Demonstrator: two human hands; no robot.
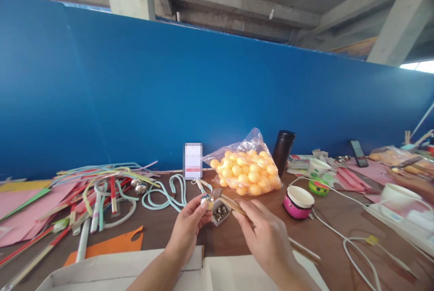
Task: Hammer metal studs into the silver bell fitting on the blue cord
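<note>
My left hand pinches a shiny, silvery metal ball between thumb and fingers. My right hand is closed around a slim, light-brown wooden-looking handle. The far end of that tool, a greyish flat part, points left and comes right up to the ball; whether they touch I cannot tell. Just beyond and between my hands stands a small grey box with several small shiny metal pieces in it. White cardboard lies below my forearms.
A clear bag of orange balls leans beside a black cylinder. A pink bowl and white cable lie right. Coloured tubes, orange paper and metal balls crowd the left. Another person's hand shows far right.
</note>
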